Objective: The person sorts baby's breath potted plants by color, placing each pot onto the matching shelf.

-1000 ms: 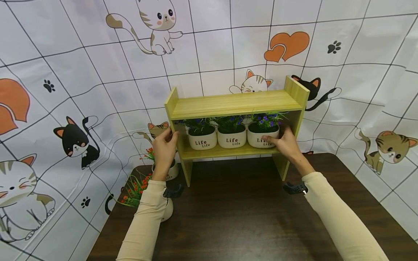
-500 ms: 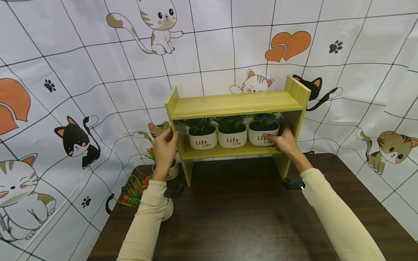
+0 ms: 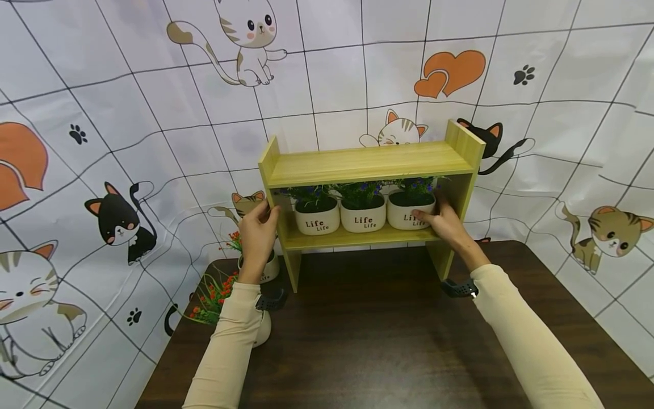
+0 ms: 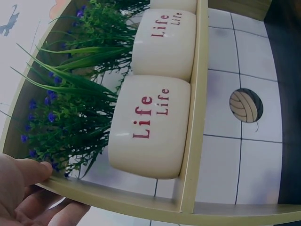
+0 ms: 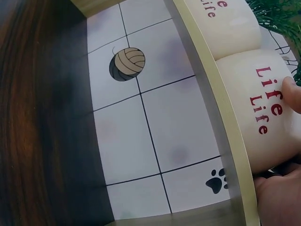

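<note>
A pale wooden shelf (image 3: 365, 162) stands on the dark table, with three white "Life" pots of purple flowers in a row on its lower board. My left hand (image 3: 258, 236) pinches the shelf's left side panel (image 4: 117, 202), thumb on the inner face and fingers outside. At the row's other end, my right hand (image 3: 449, 224) grips the right-hand pot (image 3: 403, 216), its thumb across the front lettering and the other fingers mostly hidden at the pot's side. The middle pot (image 3: 363, 218) and left pot (image 4: 150, 127) sit close beside it, untouched by either hand.
Two more white pots, one at the back (image 3: 271, 270) and one nearer (image 3: 263, 329), stand left of the shelf with orange-red flowers, partly behind my left arm. A cat-patterned wall covering (image 3: 332, 85) rises close behind the dark table (image 3: 378, 341).
My right wrist has shifted slightly left, and the right-hand pot has moved very slightly with the hand. My left hand stays on the side panel.
</note>
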The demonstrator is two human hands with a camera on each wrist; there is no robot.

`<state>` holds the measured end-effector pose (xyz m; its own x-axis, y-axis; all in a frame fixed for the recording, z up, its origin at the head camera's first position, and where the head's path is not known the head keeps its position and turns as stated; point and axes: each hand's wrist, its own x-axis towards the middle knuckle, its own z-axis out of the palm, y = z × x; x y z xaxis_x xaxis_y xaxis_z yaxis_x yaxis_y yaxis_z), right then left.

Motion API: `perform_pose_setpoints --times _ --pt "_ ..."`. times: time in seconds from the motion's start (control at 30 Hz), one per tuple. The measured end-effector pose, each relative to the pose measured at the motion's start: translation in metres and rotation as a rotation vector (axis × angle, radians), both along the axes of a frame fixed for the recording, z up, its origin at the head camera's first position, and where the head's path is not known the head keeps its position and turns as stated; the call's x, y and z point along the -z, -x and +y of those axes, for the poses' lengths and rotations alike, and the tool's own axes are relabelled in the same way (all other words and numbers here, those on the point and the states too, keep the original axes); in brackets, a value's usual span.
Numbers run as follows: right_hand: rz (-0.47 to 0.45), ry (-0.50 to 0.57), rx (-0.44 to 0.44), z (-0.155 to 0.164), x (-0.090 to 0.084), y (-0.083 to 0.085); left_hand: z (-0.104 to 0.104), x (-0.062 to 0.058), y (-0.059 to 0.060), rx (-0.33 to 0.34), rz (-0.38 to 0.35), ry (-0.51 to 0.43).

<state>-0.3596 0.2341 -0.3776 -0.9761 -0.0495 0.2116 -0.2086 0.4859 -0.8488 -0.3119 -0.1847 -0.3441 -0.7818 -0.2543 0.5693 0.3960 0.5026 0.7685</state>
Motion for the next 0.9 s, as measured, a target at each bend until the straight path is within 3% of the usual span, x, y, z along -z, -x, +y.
perform_pose_setpoints --times 0.27,0.47,0.7,0.9 --pt "0.042 -0.001 0.003 0.001 -0.002 -0.009 0.003 0.0 0.0 0.01 -0.005 -0.003" --pt "0.129 -0.096 0.062 -0.003 -0.01 -0.023 0.002 -0.001 0.001 0.006 0.01 -0.002" --pt "0.267 -0.197 0.189 -0.011 -0.018 -0.055 0.0 0.0 0.0 0.0 0.012 -0.006" --pt "0.431 -0.143 0.378 -0.005 -0.019 -0.07 -0.001 0.001 0.0 -0.007 -0.001 -0.002"
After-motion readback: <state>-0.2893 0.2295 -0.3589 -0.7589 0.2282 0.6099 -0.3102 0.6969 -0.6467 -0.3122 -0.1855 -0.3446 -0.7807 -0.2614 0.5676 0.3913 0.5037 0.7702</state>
